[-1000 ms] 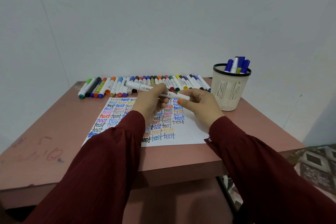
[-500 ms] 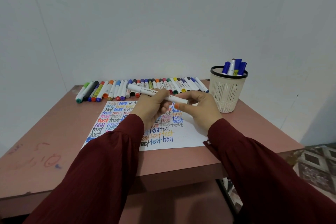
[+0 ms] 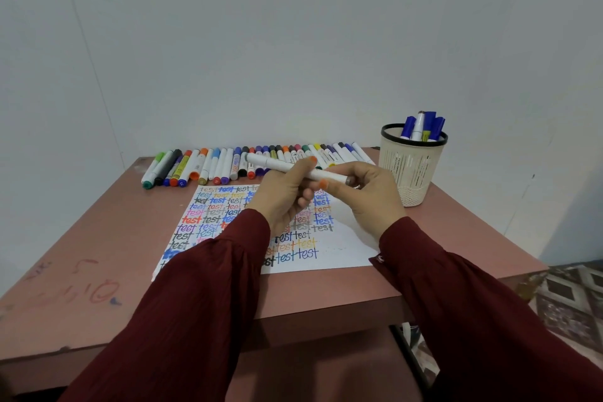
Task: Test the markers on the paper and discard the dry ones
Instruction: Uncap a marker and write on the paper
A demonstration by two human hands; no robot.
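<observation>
Above the paper (image 3: 342,246) both hands hold one white marker (image 3: 280,165) level. My left hand (image 3: 282,197) grips its barrel near the middle. My right hand (image 3: 372,194) pinches the marker's right end, where a dark end shows. The paper is covered with rows of the word "test" in many colours. A long row of markers (image 3: 228,163) lies along the table's far edge.
A cream mesh cup (image 3: 412,170) with a black rim stands at the back right and holds several blue and white markers. The pink table (image 3: 98,254) has scribbles at its front left. The wall rises right behind the marker row. Patterned floor shows at right.
Both hands have kept their hold on the white marker and stay above the paper. The camera view has tilted slightly, so the scene sits a bit lower in the frame.
</observation>
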